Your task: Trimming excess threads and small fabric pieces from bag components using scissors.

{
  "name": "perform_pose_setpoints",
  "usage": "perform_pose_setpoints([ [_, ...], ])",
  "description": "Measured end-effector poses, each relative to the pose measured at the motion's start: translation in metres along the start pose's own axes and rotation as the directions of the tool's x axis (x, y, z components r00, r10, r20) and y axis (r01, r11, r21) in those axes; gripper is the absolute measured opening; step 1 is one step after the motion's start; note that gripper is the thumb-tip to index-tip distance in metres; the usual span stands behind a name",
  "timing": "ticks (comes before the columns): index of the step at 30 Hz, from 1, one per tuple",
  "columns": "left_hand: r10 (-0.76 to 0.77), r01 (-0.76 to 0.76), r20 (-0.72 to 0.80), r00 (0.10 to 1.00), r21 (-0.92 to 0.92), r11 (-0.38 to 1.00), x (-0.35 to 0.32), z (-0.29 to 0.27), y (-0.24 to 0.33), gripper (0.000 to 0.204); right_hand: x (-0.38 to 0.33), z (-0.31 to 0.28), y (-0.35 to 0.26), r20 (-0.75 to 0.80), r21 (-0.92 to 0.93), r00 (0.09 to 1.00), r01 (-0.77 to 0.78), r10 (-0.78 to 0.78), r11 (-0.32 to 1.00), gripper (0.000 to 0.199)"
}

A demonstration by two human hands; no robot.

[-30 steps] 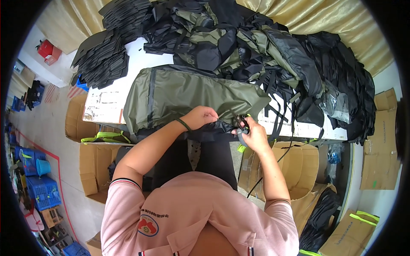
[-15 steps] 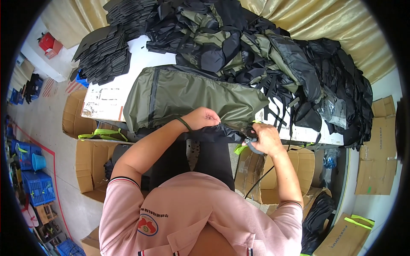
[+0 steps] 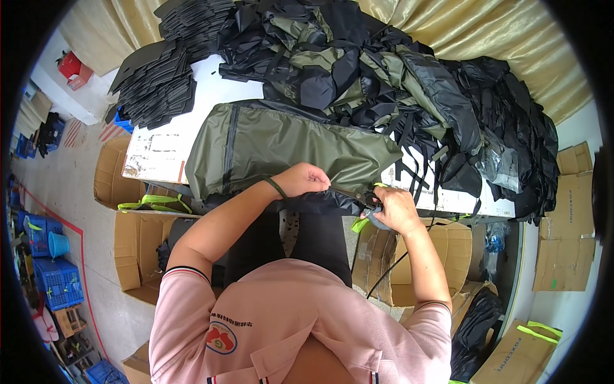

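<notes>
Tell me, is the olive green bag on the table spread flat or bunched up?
Spread flat: the olive green bag lies stretched lengthwise along the table edge.

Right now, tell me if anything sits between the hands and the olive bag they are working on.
Nothing visible does. The left hand already grips the near edge of the olive bag, and the right hand holds a small tool at that same edge, beside its black fabric.

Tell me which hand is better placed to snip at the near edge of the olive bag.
Right. The right hand already holds a small cutting tool against the near edge of the olive bag. The left hand is busy pinching the fabric down beside it, apparently steadying it.
</notes>
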State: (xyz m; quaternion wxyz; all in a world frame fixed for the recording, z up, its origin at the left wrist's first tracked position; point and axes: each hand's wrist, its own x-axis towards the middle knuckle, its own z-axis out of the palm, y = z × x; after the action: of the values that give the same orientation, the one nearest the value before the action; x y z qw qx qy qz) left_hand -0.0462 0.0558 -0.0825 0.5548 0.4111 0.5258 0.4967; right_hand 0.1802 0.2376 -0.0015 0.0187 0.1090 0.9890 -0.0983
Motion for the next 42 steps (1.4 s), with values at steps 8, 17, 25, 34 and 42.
perform_pose_setpoints([
  [8,0.023,-0.026,0.029,0.999,0.122,0.992,-0.042,-0.025,0.004,0.018,-0.003,0.002,-0.006,-0.046,0.213,0.987,-0.138,0.152,0.967,0.046],
  [17,-0.086,0.771,-0.774,0.628,0.602,0.209,-0.344,-0.254,0.118,0.018,0.003,0.006,0.018,-0.167,0.519,0.942,-0.166,0.290,0.838,0.036],
  [25,0.480,0.970,-0.877,-0.034,0.086,0.226,-0.445,-0.350,0.146,0.020,0.081,0.012,-0.023,-0.210,0.528,0.908,-0.205,0.361,0.824,0.048],
  [34,0.013,0.383,-0.580,0.815,0.555,0.738,-0.158,-0.234,0.052,0.032,0.140,0.022,-0.065,-0.175,0.225,0.903,-0.350,0.391,0.909,0.037],
  [42,0.319,0.363,-0.733,0.600,0.605,0.709,-0.010,-0.183,-0.012,0.047,0.085,0.084,-0.093,-0.123,0.092,0.984,-0.120,0.131,0.988,0.051],
])
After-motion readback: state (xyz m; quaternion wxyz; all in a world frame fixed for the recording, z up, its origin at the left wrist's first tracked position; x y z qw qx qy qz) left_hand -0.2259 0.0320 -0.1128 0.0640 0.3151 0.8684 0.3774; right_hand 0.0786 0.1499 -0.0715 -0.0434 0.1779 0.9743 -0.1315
